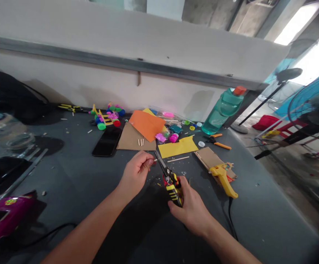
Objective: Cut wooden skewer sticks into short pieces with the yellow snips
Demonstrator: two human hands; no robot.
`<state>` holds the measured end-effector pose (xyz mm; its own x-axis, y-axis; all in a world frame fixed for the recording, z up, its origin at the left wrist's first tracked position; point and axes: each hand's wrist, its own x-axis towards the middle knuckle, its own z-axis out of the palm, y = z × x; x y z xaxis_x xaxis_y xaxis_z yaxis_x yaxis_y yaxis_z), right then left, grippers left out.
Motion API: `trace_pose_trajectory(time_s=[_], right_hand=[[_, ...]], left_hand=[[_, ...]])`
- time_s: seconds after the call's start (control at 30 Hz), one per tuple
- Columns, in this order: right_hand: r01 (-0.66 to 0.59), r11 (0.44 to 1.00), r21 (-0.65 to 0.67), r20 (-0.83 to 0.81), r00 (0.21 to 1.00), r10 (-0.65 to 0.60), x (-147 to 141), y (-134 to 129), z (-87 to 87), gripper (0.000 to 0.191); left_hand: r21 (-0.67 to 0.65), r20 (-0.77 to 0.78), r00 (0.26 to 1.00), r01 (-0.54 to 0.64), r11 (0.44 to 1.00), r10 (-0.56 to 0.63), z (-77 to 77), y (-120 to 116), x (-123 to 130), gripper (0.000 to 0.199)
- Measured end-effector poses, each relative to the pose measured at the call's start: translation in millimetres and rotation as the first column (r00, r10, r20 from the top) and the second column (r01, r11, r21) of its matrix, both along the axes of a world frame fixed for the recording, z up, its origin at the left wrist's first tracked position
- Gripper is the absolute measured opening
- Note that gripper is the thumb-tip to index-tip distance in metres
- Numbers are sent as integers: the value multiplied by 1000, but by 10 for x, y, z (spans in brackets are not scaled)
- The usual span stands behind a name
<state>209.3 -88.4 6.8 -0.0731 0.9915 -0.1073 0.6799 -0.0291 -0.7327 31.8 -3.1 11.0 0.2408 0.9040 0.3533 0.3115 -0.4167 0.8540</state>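
Observation:
Between the fingertips of my left hand [137, 170] is a short, thin wooden stick [155, 160], its end poking out to the right. My right hand [191, 207] is wrapped round the yellow-and-black handles of a pair of shears [173, 190]. The blades point up and left, close beside the stick; whether they touch it I cannot tell. Several short cut stick pieces [140, 142] lie on a brown cardboard sheet [125, 141] just beyond. A longer thin stick [178, 159] rests on the table right of the blades, below a yellow paper [177, 147].
A yellow glue gun [222, 178] lies on cardboard at the right, its cord running toward me. Behind it are orange-handled pliers [222, 145] and a teal bottle [222, 112]. A black phone [107, 141], orange paper [147, 124] and colourful small models [106, 119] sit further left.

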Motion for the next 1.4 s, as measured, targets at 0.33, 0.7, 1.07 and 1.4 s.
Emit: trace_pose_trajectory(time_s=[0.33,0.7,1.07,1.4], right_hand=[[-8,986,164,194,981,-25,18,-5,-64,39],[-34,977,211,253,967,-21,41,18,-105,45],[-91,981,172,289,957,38,48,-14,-82,36],[-87,986,146,318,947,36,112,3,-118,30]], left_hand=[[104,-33,998,55,993,-52,-3,37,-36,20],[85,-16,996,93,992,-92,-65,63,-57,24],[218,-17,994,112,969,-111,-65,82,-94,17],[227,3,995,95,969,-99,-87,61,-66,15]])
